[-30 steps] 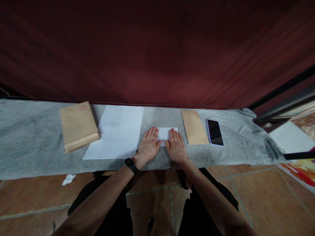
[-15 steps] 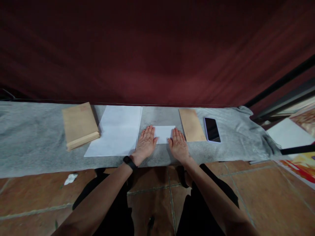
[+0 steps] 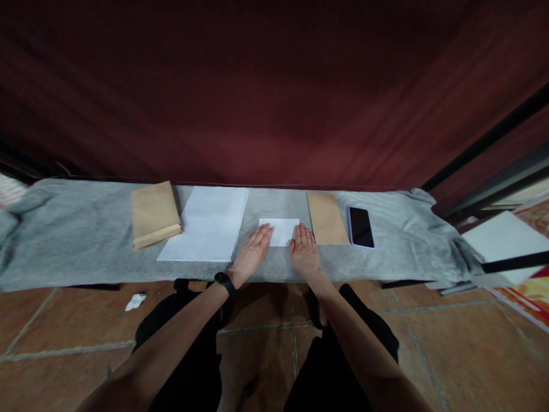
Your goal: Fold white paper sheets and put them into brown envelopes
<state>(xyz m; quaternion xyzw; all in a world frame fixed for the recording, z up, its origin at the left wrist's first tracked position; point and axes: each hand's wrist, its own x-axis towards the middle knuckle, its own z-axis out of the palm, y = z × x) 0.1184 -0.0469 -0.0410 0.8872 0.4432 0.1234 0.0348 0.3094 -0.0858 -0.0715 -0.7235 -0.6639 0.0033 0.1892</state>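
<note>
A small folded sheet of white paper (image 3: 283, 232) lies flat on the grey cloth, between my hands. My left hand (image 3: 254, 249) rests flat on its left end, fingers stretched out. On the right end lies my right hand (image 3: 305, 252), also flat with fingers extended, hiding that edge. Just right of my right hand is a brown paper envelope (image 3: 328, 220). To the left of my left hand lies a stack of larger white paper sheets (image 3: 206, 226).
A pile of brown envelopes (image 3: 155, 214) overlaps the left side of the white stack. A phone (image 3: 361, 227) with a dark screen lies right of the single envelope. Grey cloth (image 3: 94, 229) covers the narrow bench, and a dark red curtain (image 3: 274, 97) hangs behind it.
My left hand has slid a little so more of the paper's upper left corner shows. My right hand stays at the right end. The camera view has shifted slightly.
</note>
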